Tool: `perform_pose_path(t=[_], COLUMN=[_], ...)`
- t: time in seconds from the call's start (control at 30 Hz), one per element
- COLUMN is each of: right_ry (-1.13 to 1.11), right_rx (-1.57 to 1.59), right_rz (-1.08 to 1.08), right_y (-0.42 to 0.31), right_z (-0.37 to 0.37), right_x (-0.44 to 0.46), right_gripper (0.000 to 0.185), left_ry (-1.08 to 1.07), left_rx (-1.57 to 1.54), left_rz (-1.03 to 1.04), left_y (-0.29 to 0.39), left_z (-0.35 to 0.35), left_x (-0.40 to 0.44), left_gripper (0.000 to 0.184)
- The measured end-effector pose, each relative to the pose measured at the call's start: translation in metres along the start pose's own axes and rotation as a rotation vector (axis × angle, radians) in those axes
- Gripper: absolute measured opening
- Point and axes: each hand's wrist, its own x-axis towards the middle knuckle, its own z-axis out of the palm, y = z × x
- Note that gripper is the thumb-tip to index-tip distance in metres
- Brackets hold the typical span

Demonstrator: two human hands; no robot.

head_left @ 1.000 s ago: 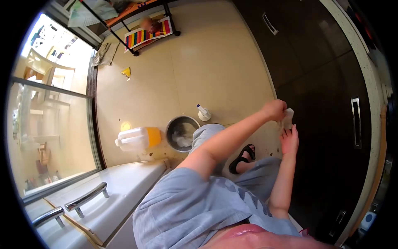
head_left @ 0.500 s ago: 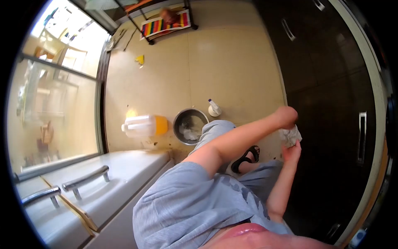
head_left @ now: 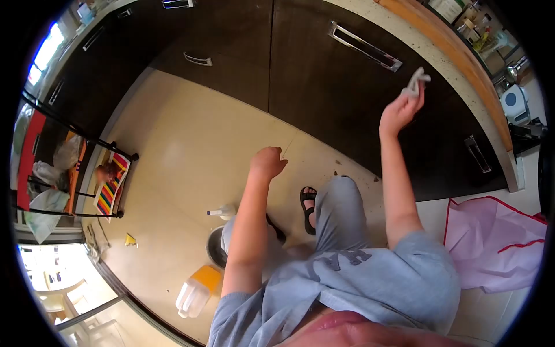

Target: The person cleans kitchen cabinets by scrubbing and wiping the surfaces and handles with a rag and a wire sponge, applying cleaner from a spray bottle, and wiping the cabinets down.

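Note:
My right hand [head_left: 400, 111] is raised in front of the dark cabinet front [head_left: 324, 87], its fingers closed on a crumpled pale grey cloth [head_left: 415, 82]. The cloth sticks out above the fingers, just below the worktop edge and to the right of a long metal handle [head_left: 365, 46]. Over the beige floor, my left hand [head_left: 268, 162] is held out with nothing in it, its fingers loosely curled and thumb apart. Below it stand a white spray bottle [head_left: 222, 212] and a metal basin [head_left: 216, 247], partly hidden by my left arm and leg.
A plastic jug with orange liquid [head_left: 198, 291] lies by the basin. At left is a wheeled rack [head_left: 75, 130] with a striped cloth [head_left: 113, 191]. A pink bag with red trim [head_left: 491, 243] lies at right. Dark crumbs [head_left: 337, 172] dot the floor by the cabinet.
My view has swung right toward the cabinets. Both hands were at the cloth; my left hand has let go and moved away, while my right hand has lifted the cloth toward the worktop.

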Motion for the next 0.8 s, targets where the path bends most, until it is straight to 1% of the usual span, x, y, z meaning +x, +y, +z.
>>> perform_pose_path(t=[0.03,0.07,0.13,0.2,0.3,0.37,0.47,0.5,0.57,0.6,0.67,0.7,0.73,0.8], right_ry=[-0.024,-0.158,-0.317,-0.388,-0.445,-0.489,-0.601,-0.603,-0.666,-0.64,-0.6,-0.514,-0.415,-0.388], right_rx=[-0.147,-0.247,-0.389,-0.395,-0.317,-0.306,-0.309,-0.398,-0.537,-0.523,-0.499,-0.371,-0.279,-0.158], right_rz=[-0.257,-0.392,-0.504,-0.568,-0.728,-0.74,-0.743,-0.73,-0.579,-0.552,-0.507,-0.467,-0.55,-0.708], right_y=[0.006,0.011,-0.001,-0.014,-0.036,-0.038,-0.023,-0.028,-0.024,-0.022,-0.021,-0.033,-0.052,-0.074], right_z=[0.007,0.014,0.031,0.054,0.097,0.102,0.08,0.069,0.05,0.049,0.046,0.05,0.058,0.084], right_x=[0.02,0.034,0.054,0.066,0.071,0.076,0.085,0.087,0.085,0.083,0.081,0.08,0.082,0.08], right_gripper=[0.031,0.034,0.033,0.025,0.017,0.018,0.015,0.014,0.014,0.013,0.013,0.013,0.015,0.019], left_ry=[-0.017,-0.035,-0.045,-0.057,-0.051,-0.052,-0.07,-0.069,-0.105,-0.125,-0.14,-0.152,-0.165,-0.147], left_rx=[0.004,0.008,0.015,0.025,0.009,0.012,0.01,0.011,0.023,0.029,0.003,0.0,-0.004,-0.025], left_rz=[-0.005,-0.013,-0.016,-0.006,0.01,0.006,-0.001,-0.002,-0.033,-0.049,-0.051,-0.059,-0.067,-0.068], left_y=[0.005,0.011,0.017,0.019,0.021,0.02,0.017,0.015,0.017,0.016,0.014,0.014,0.015,0.015], left_z=[-0.003,-0.007,-0.011,-0.008,-0.006,-0.003,-0.003,-0.006,-0.017,-0.021,-0.022,-0.025,-0.027,-0.023], left_x=[-0.003,-0.006,-0.007,-0.005,-0.003,-0.001,-0.005,-0.005,-0.011,-0.013,-0.013,-0.014,-0.014,-0.012], left_gripper=[0.032,0.032,0.032,0.033,0.033,0.033,0.033,0.033,0.039,0.043,0.042,0.042,0.042,0.043])
